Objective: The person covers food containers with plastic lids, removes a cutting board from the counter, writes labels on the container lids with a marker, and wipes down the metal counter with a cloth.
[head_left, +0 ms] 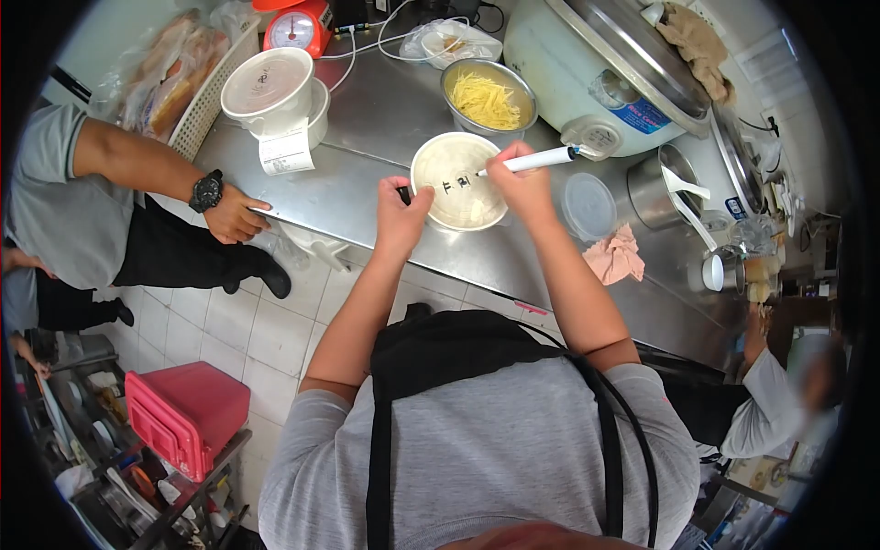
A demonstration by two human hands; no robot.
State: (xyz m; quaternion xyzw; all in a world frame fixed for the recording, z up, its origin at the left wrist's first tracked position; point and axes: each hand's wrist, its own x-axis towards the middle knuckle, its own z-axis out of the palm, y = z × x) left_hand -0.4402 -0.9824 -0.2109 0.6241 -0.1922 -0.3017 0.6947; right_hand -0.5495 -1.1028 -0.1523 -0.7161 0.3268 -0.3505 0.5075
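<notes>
A round lidded tub (456, 203) with a pale lid stands on the steel counter in front of me, dark handwritten characters on its top. My right hand (521, 188) is closed around a white marker pen (539, 160), its tip at the lid by the writing. At the tub's left edge, my left hand (403, 213) is closed on a small black pen cap (403, 194), thumb against the rim. Just behind the tub sits a metal bowl (451, 81) of yellow shredded strips (486, 101).
Stacked lidded tubs (266, 87) with a paper receipt (286, 152) stand left, near an orange scale (295, 29). To the right are a clear lid (588, 206), pink cloth (614, 254), metal pot (649, 188) and rice cooker (587, 82). A co-worker's hand (236, 215) rests at the counter edge.
</notes>
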